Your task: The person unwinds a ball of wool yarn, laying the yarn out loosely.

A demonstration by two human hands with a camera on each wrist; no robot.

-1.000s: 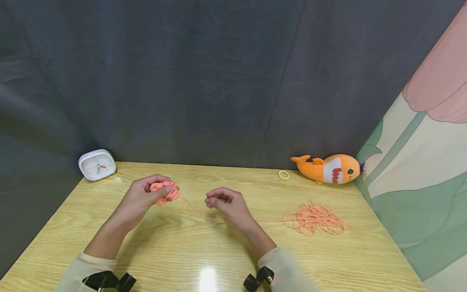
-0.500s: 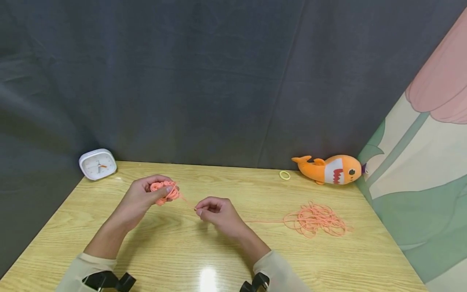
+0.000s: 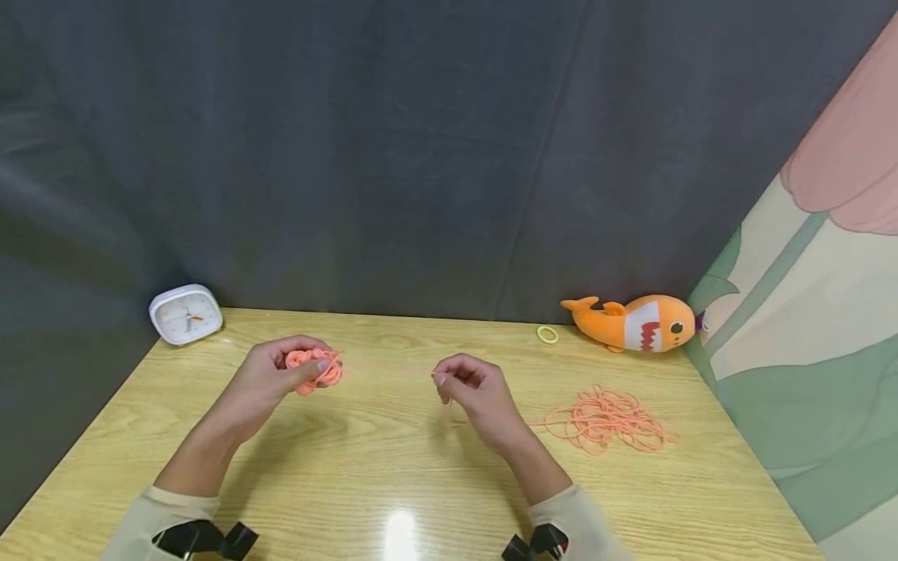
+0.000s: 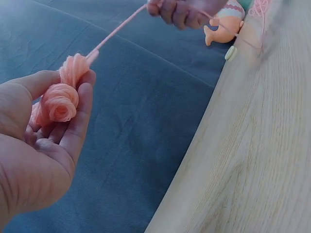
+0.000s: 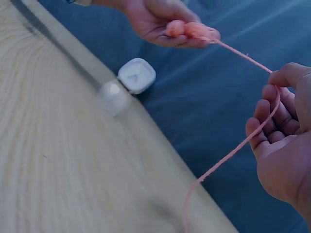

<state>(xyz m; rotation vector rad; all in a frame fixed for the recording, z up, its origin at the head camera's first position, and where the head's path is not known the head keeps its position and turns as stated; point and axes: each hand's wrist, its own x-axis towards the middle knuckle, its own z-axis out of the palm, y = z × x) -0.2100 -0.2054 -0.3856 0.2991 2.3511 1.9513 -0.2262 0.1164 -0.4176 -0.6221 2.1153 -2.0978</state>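
Observation:
My left hand (image 3: 270, 382) grips a small wound bundle of coral yarn (image 4: 60, 99) between thumb and fingers, raised over the table. From that bundle a strand of yarn (image 5: 245, 56) runs taut to my right hand (image 3: 477, 393), which pinches it between thumb and forefinger. Past the pinch the strand crosses the right palm and hangs down toward the tabletop, as the right wrist view shows. A loose tangle of the same yarn (image 3: 606, 421) lies on the table to the right of my right hand.
At the table's back left corner stands a white clock (image 3: 185, 315). An orange plush shark (image 3: 634, 323) lies at the back right, beside a small yellow ring (image 3: 547, 334). Dark cloth (image 3: 379, 156) hangs behind the wooden table (image 3: 379, 483).
My right hand first moved left toward the bundle and pinched the strand, then drew it back to the right, pulling it straight. The left hand has barely moved.

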